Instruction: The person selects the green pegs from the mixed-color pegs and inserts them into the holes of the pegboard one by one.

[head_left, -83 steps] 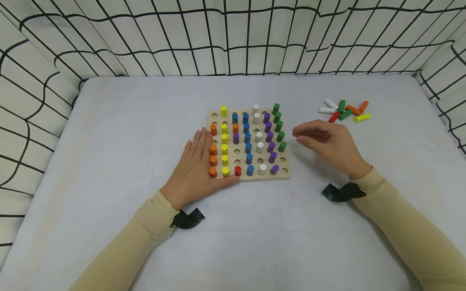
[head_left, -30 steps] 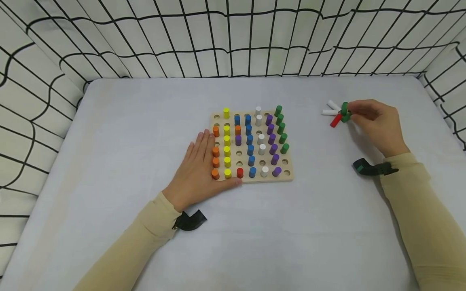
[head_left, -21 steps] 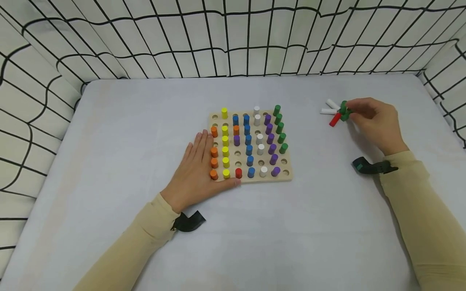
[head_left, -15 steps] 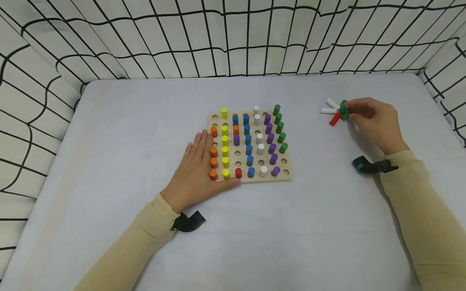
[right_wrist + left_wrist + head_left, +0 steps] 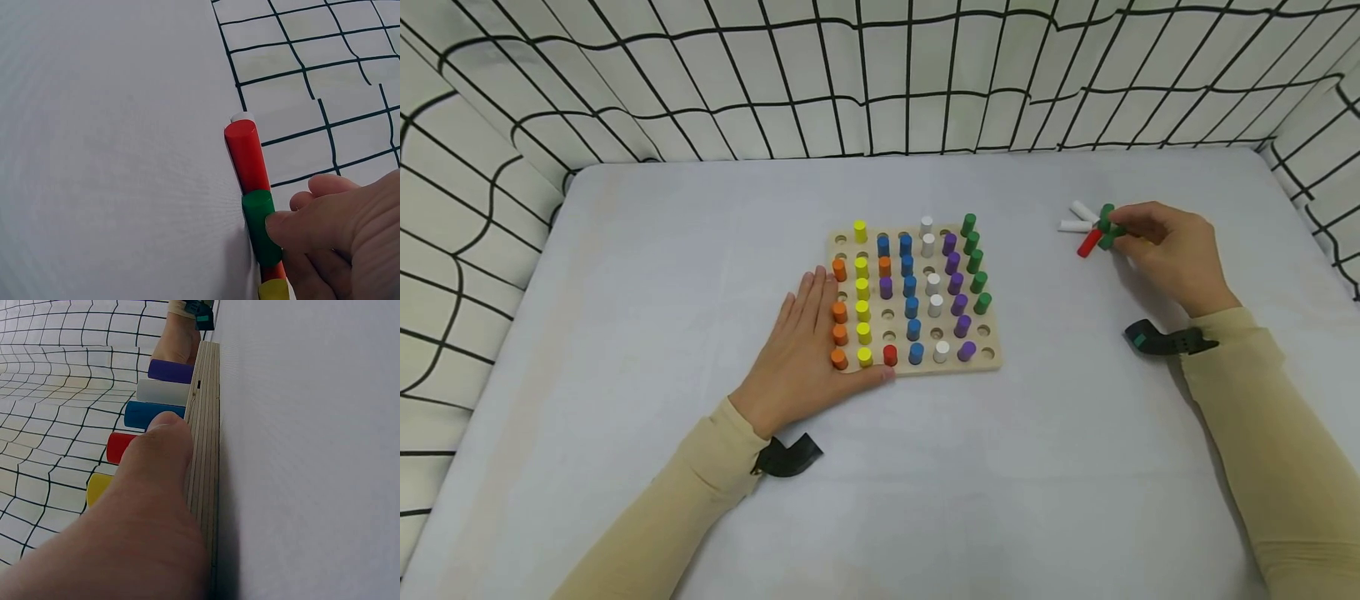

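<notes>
A wooden pegboard (image 5: 992, 343) stands mid-table, with columns of coloured pegs upright in its holes. My left hand (image 5: 801, 350) lies with straight fingers along its left edge; in the left wrist view the thumb (image 5: 159, 456) lies along the front side, near the red peg (image 5: 119, 448). At the right, my right hand (image 5: 1172, 250) pinches one end of a green peg (image 5: 1107, 242) between thumb and index finger. In the right wrist view the thumb touches this green peg (image 5: 261, 228). Around it lie another green peg (image 5: 1106, 213), a red peg (image 5: 1089, 243) and two white pegs (image 5: 1075, 226).
An orange peg (image 5: 273, 272) and a yellow peg (image 5: 274, 289) lie close by, covered by my right hand in the head view. A white cloth covers the table (image 5: 962, 483). Black wire mesh (image 5: 887, 102) stands behind and at both sides.
From beside the board, my right hand has moved right and away to the loose pegs, and now pinches a green one. During the last second it barely shifts. The left hand stays put.
</notes>
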Tool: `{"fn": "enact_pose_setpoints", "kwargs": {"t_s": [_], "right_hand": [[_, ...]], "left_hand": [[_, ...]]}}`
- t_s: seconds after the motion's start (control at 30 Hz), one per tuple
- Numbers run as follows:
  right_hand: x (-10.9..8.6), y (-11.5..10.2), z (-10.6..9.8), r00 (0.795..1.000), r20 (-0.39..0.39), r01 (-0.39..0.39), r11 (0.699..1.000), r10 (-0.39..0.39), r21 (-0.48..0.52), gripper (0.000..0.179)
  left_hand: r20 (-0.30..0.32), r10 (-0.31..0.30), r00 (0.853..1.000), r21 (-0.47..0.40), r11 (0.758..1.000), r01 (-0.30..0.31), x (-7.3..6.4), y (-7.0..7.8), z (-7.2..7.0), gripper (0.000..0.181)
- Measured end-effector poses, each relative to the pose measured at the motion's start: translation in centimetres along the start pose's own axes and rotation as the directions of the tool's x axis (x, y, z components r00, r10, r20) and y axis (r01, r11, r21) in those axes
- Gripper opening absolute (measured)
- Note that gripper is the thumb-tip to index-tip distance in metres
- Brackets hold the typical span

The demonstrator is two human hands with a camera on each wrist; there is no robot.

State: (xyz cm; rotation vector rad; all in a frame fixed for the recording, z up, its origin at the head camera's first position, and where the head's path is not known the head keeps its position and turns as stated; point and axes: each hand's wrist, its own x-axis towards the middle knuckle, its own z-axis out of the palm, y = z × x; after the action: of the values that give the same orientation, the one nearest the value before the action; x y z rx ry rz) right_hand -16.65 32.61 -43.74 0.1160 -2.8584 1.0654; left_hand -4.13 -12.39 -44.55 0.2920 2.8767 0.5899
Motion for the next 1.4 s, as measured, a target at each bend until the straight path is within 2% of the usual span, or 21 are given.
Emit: {"fn": "enact_pose_setpoints", "kwargs": {"t_s": [0.33,0.5,0.57,0.73,0.97,1.4], "right_hand": [[0.0,-0.4,-0.1,0.999,0.039,0.033,0.996,-0.030,-0.085,0.033],[-0.3,-0.2,-0.4,0.994,0.056,0.100,0.983,-0.093,-0.154,0.030],[-0.3,-0.1,-0.5,0.992,0.053,0.126,0.979,-0.119,-0.158,0.029],[-0.3,0.0,-0.8,0.992,0.055,0.123,0.985,-0.117,-0.123,0.027],[-0.3,0.1,-0.8,0.983,0.080,0.178,0.969,-0.167,-0.168,0.032],[-0.2,-0.4,-1.0,0.988,0.120,0.121,0.971,-0.098,-0.204,0.025]], "left_hand": [[0.017,0.000,1.000,0.003,1.000,0.000,0.1,0.0,-0.1,0.135],[0.014,0.000,1.000,0.002,1.000,0.000,0.1,0.0,-0.1,0.135],[0.013,0.000,1.000,0.003,1.000,0.000,0.1,0.0,0.0,0.135],[0.009,-0.001,1.000,0.000,1.000,0.001,0.1,0.1,0.0,0.135],[0.014,-0.009,1.000,-0.006,1.000,0.009,0.1,0.1,-0.1,0.134],[0.019,-0.007,1.000,-0.004,1.000,0.007,0.1,0.1,-0.1,0.135]]}}
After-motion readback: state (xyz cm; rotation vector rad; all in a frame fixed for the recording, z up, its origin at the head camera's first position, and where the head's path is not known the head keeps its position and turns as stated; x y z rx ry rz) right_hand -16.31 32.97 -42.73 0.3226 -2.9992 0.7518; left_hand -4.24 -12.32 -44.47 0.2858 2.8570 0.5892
